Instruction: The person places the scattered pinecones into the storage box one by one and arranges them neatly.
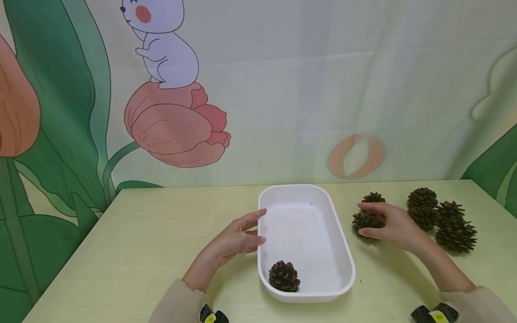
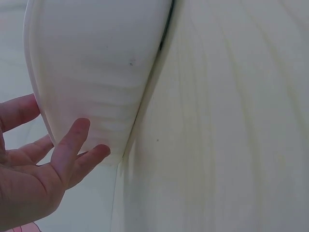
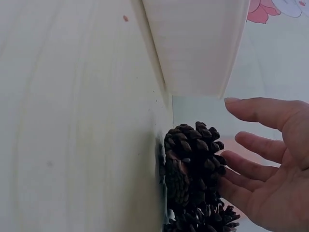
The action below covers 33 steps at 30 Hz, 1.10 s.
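head view alone shows the inside of the white round-cornered tray (image 1: 307,229) and the single pine cone (image 1: 284,277) sitting in its near left corner. left wrist view gives the tray's outer wall (image 2: 96,63) instead, with the left hand (image 1: 236,237) at its rim, digits spread and loosely bent, resting against the edge rather than gripping it. right wrist view clears up what the head view partly hides: the right hand (image 1: 397,226) has thumb and fingers parted, the thumb clear of the front pine cone (image 1: 361,220); whether the other fingertips touch it i cannot tell. the two hands are well apart, one on either side of the tray.

outside the tray, to its right, the front cone has a rear pine cone (image 1: 373,197) just beyond it, and farther right a cluster of pine cones (image 1: 456,235) sits close together.

tray and cones rest on a pale yellow-green table (image 1: 161,233), faintly streaked in both wrist views. behind it hangs a cloth backdrop (image 1: 262,67) printed with a white animal (image 1: 171,63) on a pink tulip (image 1: 173,125).
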Each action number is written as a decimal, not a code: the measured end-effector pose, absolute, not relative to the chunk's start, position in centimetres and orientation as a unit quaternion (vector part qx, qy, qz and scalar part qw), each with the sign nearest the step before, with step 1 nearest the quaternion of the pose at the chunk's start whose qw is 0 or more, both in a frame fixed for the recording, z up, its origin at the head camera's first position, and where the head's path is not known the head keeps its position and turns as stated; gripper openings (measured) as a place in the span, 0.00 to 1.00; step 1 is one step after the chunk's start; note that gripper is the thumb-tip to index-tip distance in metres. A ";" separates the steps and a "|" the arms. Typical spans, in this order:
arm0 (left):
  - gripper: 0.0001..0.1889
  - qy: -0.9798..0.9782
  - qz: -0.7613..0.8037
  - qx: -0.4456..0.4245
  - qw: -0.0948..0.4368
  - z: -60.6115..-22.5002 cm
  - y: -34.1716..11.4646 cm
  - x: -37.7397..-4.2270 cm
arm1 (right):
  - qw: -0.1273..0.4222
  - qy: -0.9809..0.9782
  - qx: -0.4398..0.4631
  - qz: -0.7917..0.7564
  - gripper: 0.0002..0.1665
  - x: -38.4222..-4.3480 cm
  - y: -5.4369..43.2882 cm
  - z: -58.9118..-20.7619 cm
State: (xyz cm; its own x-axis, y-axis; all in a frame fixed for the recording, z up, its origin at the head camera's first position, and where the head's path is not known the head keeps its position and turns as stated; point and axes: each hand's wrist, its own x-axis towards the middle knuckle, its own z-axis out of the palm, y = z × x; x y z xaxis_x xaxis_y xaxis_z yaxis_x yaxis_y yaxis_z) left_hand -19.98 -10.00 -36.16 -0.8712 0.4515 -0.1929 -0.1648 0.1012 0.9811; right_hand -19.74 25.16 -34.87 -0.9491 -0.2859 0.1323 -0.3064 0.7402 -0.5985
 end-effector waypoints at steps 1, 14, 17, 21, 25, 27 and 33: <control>0.34 0.705 0.662 0.103 0.231 -36.2 -10.0 -20.0 | 0.018 -0.935 0.160 0.317 0.37 -19.8 25.1 -34.9; 0.34 0.706 0.661 0.106 0.231 -36.2 -10.1 -20.0 | 0.018 -0.961 0.153 0.231 0.35 -20.7 24.3 -35.3; 0.34 0.705 0.662 0.107 0.232 -36.2 -10.1 -20.0 | 0.014 -0.963 0.150 0.222 0.34 -20.8 24.2 -35.4; 0.34 0.706 0.661 0.107 0.231 -36.3 -10.1 -20.0 | 0.006 -0.964 0.144 0.225 0.32 -21.0 24.0 -35.5; 0.34 0.708 0.660 0.107 0.229 -36.3 -10.1 -20.0 | 0.011 -0.964 0.148 0.222 0.30 -21.0 23.9 -35.5; 0.34 0.709 0.659 0.106 0.230 -36.3 -10.1 -19.9 | 0.020 -0.965 0.154 0.212 0.29 -21.0 23.9 -35.6; 0.34 0.712 0.655 0.109 0.228 -36.2 -10.0 -19.9 | 0.066 -0.964 0.160 0.200 0.27 -20.4 23.8 -35.2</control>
State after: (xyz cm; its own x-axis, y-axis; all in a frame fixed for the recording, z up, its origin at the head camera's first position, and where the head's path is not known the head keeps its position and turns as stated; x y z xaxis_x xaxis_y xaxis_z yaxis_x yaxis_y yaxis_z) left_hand -19.87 -10.05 -36.16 -0.8726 0.4535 -0.1816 -0.1431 0.1181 0.9826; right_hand -20.38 23.85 -35.25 -0.9402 -0.2813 0.1919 -0.3344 0.8692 -0.3643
